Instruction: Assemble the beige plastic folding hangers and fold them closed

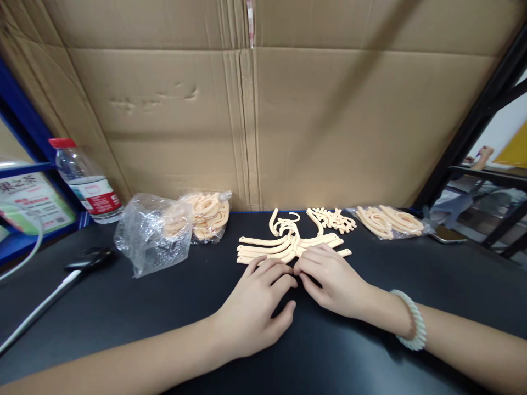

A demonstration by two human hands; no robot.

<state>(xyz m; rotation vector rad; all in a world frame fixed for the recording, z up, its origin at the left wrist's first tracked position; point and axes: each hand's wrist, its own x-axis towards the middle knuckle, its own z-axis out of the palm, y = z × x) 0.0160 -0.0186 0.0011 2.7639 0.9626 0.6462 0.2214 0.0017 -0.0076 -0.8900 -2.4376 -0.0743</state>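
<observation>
The hangers (263, 250) lie just ahead of my 2 hands, on the side of the far edge of the black counter (354, 351), near the middle of this edge. Their long axis goes from left to right, about parallel to the far edge, and the hooks point away from me. My left hand (257, 302) and my right hand (335, 274) are about equally near: the left overlaps the front arms on the left side, the right covers a part of the arms on the other side. If I touch them, I cannot tell.

My left fingers are loosely bent, the thumb well apart from them. My right fingers are narrow, with the tips almost together. I cannot tell if a small piece is between them.

The hangers look like smooth plastic of a peach colour, thin and gently curved. Near the far edge, to their right, is a pile of small knobbly pieces (335, 218), and farther to the right corner a clear bag (389, 220) with curved parts. Toward the far left corner there is a crinkled, shiny plastic bag (144, 241) in front of a filled bag (208, 216) with rounded parts. Behind the counter stands creased brown cardboard (164, 109).
</observation>
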